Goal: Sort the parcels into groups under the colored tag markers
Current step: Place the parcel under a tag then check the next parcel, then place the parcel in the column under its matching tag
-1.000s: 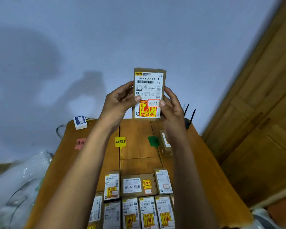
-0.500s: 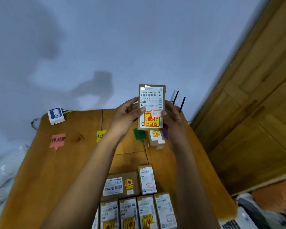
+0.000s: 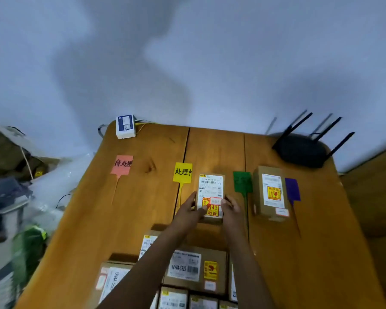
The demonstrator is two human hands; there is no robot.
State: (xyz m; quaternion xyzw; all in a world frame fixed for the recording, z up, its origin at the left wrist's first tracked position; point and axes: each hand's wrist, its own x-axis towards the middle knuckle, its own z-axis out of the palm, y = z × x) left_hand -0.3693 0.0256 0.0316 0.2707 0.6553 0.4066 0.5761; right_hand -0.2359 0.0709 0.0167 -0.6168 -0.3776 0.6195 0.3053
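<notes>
Wooden table [image 3: 129, 219] against a pale wall carries 4 tags in a row: pink tag [image 3: 122, 165], yellow tag [image 3: 182, 172], green tag [image 3: 243, 181], purple tag [image 3: 292, 189]. Between yellow and green is the parcel [image 3: 210, 188], flat and label up. Its long axis runs away from the person, barcode end far, red-and-yellow sticker end near. The left hand [image 3: 188, 211] grips its left edge and the right hand [image 3: 231, 208] its right, thumbs on the label. Whether it touches the wood I cannot tell.

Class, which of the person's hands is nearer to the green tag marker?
Right. The right hand grips the parcel on the side facing the green tag marker; the left hand grips its other side, nearer the yellow tag marker.
</notes>
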